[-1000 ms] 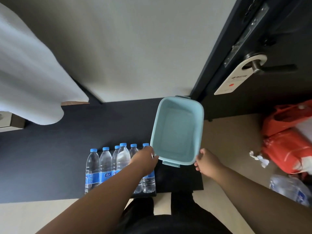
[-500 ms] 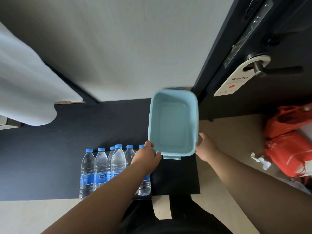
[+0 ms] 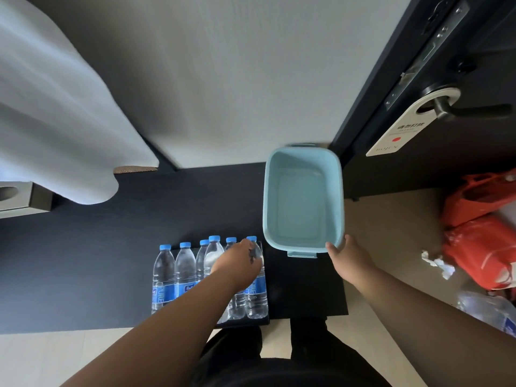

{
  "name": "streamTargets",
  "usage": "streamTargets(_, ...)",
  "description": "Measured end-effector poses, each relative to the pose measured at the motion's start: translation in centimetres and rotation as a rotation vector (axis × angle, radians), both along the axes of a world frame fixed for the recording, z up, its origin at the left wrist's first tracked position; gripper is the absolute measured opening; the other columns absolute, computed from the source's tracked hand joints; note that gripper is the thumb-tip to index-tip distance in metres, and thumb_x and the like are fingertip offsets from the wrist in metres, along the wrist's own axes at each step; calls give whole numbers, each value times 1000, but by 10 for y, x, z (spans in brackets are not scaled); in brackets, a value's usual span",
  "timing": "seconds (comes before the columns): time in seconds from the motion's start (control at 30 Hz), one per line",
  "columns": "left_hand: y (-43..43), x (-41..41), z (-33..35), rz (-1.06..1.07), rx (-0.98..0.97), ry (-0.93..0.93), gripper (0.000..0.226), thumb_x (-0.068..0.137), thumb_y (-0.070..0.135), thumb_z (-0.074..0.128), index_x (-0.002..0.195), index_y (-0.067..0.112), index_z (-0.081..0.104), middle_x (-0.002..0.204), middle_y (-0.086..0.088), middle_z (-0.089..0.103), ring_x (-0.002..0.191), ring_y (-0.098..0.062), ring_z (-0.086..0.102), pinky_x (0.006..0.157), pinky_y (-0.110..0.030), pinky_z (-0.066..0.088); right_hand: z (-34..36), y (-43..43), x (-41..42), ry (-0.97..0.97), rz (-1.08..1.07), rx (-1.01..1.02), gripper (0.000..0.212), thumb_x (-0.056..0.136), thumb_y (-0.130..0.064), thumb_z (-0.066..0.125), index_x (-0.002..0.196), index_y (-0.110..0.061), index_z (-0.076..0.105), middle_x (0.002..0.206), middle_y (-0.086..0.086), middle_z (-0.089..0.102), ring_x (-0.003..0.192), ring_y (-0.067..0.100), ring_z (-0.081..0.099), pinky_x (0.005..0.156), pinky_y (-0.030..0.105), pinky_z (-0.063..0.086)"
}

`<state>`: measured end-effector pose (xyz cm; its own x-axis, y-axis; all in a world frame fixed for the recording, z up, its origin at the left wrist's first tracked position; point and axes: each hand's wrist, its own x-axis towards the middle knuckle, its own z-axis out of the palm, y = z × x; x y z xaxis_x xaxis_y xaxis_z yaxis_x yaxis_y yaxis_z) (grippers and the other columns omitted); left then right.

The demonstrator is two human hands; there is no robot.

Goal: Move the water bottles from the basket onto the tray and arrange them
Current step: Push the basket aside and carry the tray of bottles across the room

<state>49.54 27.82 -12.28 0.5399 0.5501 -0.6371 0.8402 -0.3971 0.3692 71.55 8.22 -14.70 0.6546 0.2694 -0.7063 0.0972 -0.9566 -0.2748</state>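
Dark tabletop [image 3: 83,261] runs along a pale wall beside a black door, and on it I see the light blue basket [image 3: 303,160] standing empty at the right end, its long side toward the wall. My right hand [image 3: 350,256] sits at the basket's near right corner, fingers curled onto the rim, so I judge it is holding the basket to steady it or set it straight. The water bottles [image 3: 184,270] stand upright in a tight row just left of the basket, blue caps up, on what looks like a dark tray [image 3: 243,322] whose near edge shows under them. My left hand [image 3: 240,261] hovers over the right end of the row, fingers loosely spread and closed on nothing; whether it touches a bottle I cannot tell. With the basket emptied, I take the transfer as done and only the tidying of the row as left. One bottle stands slightly forward of its neighbours, which is likely why the hand is there.
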Motion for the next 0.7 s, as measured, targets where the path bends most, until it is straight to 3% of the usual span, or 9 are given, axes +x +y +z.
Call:
streamTargets(0.03,4,-8,1,-16,-2,2,30,94,43,50,119,27,55,103,7,67,82,-14,65,74,-35,54,-2,-2,-5,-5,-10,-4,70,102,-59,48,152,-12,37,86,-6,58,72,16,60,62,35,45)
streamTargets(0.1,13,-26,1,-85,2,5,25,97,39,48,116,25,56,104,5,68,85,-15,67,91,-41,55,-2,-4,-17,3,-30,-15,73,100,-62,50,151,-11,38,91,-4,60,73,15,59,65,35,47)
streamTargets(0.2,27,-58,1,-129,24,-20,25,98,42,45,116,28,56,104,4,70,85,-8,63,109,-48,45,-1,-5,-39,5,-69,-24,80,99,-62,53,157,-11,34,132,13,64,103,31,67,81,39,51)
streamTargets(0.27,36,-81,2,-119,19,-13,36,97,45,50,128,27,54,111,1,70,87,-10,64,100,-44,53,-1,-2,-57,1,-74,-41,82,100,-60,54,160,-9,30,148,16,55,125,37,61,89,41,50)
streamTargets(0.33,47,-106,4,-126,17,11,42,96,45,53,134,27,53,114,2,70,92,-17,68,90,-41,58,-1,3,-79,23,-98,-61,84,100,-57,56,161,-6,27,154,17,50,132,38,57,93,41,49)
streamTargets(0.43,61,-143,6,-82,6,31,35,94,47,53,125,30,56,109,4,70,89,-18,68,84,-40,59,-1,15,-111,45,-116,-102,85,99,-53,60,160,-4,26,150,19,53,128,39,59,92,41,51)
streamTargets(0.53,72,-180,10,-40,-21,71,41,94,37,51,134,29,47,104,5,67,82,-17,66,73,-35,56,3,34,-136,71,-15,-149,82,99,-53,60,160,-9,27,144,16,58,126,36,61,85,39,48)
streamTargets(0.6,79,-204,12,13,-17,106,41,94,38,52,133,28,50,108,4,69,87,-20,67,75,-36,56,9,47,-150,80,89,-163,80,100,-54,59,161,-14,27,145,12,58,123,32,63,81,36,49)
streamTargets(0.7,84,-238,13,84,-20,128,31,89,39,50,114,26,61,96,8,69,79,-16,64,72,-35,56,15,64,-170,71,276,-165,73,100,-55,56,159,-19,31,125,5,68,95,20,70,66,31,52)
